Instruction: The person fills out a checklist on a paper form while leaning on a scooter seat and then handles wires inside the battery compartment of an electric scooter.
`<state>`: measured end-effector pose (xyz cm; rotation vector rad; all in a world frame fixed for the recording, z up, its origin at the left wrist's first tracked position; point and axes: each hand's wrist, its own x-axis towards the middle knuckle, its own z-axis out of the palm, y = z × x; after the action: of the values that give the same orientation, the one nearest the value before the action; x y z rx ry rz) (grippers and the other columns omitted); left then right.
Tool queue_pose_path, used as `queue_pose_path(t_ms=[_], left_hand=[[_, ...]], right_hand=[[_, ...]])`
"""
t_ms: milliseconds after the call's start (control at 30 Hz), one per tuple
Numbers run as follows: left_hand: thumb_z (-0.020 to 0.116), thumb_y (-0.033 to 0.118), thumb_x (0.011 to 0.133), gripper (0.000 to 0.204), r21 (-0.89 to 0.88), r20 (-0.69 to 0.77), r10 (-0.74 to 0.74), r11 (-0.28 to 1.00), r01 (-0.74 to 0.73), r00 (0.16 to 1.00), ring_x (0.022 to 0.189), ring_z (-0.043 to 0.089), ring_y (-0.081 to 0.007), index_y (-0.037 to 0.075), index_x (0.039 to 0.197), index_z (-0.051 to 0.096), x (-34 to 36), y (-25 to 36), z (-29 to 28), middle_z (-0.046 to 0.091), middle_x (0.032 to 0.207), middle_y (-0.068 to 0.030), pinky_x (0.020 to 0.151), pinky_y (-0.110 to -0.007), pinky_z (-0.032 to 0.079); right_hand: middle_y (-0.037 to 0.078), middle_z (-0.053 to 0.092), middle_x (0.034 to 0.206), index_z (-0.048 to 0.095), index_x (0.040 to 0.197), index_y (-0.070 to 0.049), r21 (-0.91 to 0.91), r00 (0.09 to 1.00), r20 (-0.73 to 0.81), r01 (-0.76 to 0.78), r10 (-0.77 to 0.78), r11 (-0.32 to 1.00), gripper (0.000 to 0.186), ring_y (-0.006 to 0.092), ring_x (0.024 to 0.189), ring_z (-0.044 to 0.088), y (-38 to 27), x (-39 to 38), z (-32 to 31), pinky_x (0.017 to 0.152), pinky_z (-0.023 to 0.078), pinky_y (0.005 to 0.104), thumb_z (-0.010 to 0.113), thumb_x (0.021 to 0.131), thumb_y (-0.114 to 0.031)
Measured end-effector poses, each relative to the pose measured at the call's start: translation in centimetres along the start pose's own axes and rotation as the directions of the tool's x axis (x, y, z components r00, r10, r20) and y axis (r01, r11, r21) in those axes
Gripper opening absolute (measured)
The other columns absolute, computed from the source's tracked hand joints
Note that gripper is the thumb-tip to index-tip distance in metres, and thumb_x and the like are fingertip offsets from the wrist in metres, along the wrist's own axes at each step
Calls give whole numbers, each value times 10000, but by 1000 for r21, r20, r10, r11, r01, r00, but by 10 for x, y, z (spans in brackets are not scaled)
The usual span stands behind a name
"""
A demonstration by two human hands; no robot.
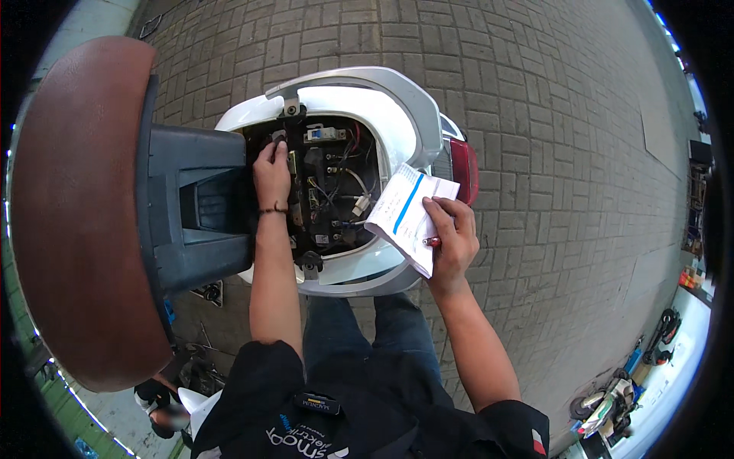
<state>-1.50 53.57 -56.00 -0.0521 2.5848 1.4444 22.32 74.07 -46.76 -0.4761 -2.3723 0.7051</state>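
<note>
White paper (blue-striped) juts leftward from right grip.

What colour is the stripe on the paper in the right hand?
The stripe is blue, on white paper; head view shows it best.

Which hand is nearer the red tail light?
Right. The right hand, holding folded white paper, is just below the red tail light in the picture; the left hand is farther left, inside the open black compartment.
</note>
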Motion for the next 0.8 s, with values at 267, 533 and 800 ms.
queue_pose_path(t_ms=[267,533,800], left_hand=[[662,163,894,352,374,137,472,789,-487,871,1118,608,-364,1,1206,649,-15,25,-7,627,1214,-198,946,-412,494],[766,175,821,425,-68,47,-57,996,60,997,1012,668,-269,-52,1157,639,33,-12,19,696,1110,-180,903,-356,504],[805,134,775,380,-380,-16,-144,916,127,989,933,655,-200,-42,1082,668,38,-44,28,715,996,-110,861,-342,503]], right_hand=[[102,671,998,734,1087,-89,7,1000,3,-5,5,1000,349,288,906,672,1,-3,1,729,559,372,685,743,-58],[104,670,995,728,1087,-87,-1,1000,0,6,-6,1000,352,284,908,674,-1,1,0,717,561,363,699,737,-60],[112,667,993,729,1090,-80,30,1000,-9,-1,1,1000,352,287,907,671,0,-1,2,728,559,368,699,740,-53]])
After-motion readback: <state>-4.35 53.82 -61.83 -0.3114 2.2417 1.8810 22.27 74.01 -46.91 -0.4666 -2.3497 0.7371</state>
